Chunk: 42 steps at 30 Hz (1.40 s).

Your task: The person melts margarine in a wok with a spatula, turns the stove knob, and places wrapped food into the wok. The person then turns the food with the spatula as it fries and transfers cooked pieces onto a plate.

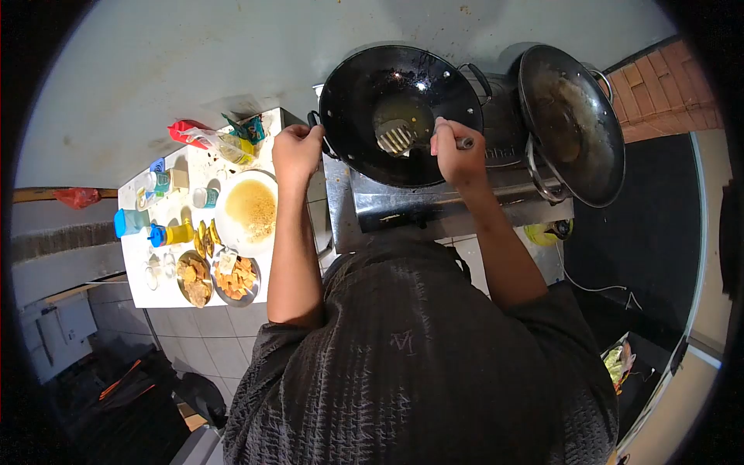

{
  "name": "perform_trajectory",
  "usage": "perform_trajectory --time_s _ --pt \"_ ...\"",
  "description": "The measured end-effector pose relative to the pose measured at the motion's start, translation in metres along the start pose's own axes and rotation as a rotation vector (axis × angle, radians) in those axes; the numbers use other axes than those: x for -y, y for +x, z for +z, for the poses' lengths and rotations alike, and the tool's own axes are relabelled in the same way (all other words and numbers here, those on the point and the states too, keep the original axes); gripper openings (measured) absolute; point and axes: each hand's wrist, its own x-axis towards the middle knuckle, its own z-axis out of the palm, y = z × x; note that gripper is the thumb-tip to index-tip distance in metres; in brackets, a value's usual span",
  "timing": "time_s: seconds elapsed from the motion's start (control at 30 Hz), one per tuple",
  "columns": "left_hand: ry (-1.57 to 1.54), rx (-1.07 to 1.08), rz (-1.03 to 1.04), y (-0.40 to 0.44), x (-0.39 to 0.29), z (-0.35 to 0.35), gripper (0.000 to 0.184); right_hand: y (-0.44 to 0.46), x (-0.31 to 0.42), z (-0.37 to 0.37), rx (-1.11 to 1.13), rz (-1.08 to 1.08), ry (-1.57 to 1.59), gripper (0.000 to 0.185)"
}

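My left hand (297, 153) is closed around the left loop handle (313, 120) of a black wok (350, 97). The wok sits on the stove, with a shallow pool of oil (404, 111) at its bottom. In my right hand (460, 155) is the handle of a slotted spatula (396, 139). Its metal head rests low in the wok, touching the oil, and part of its shaft is hidden by my fingers.
To the right, a second wok (577, 128) stands tilted on the stove (465, 208). The white table (155, 291) on the left holds a large plate (249, 244), bananas (200, 240), bottles and two dishes of food pieces (236, 280). A grey wall (271, 62) rises behind.
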Motion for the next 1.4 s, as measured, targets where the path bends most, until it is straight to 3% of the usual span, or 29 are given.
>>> perform_trajectory --time_s 0.27,1.4 --pt "0.031 0.007 0.057 0.006 0.011 0.005 0.036 0.007 0.0 -0.001 -0.065 -0.143 -0.286 0.033" --pt "0.127 0.023 0.053 0.001 0.001 -0.004 0.04 0.028 -0.02 -0.021 -0.043 -0.093 -0.223 0.039"
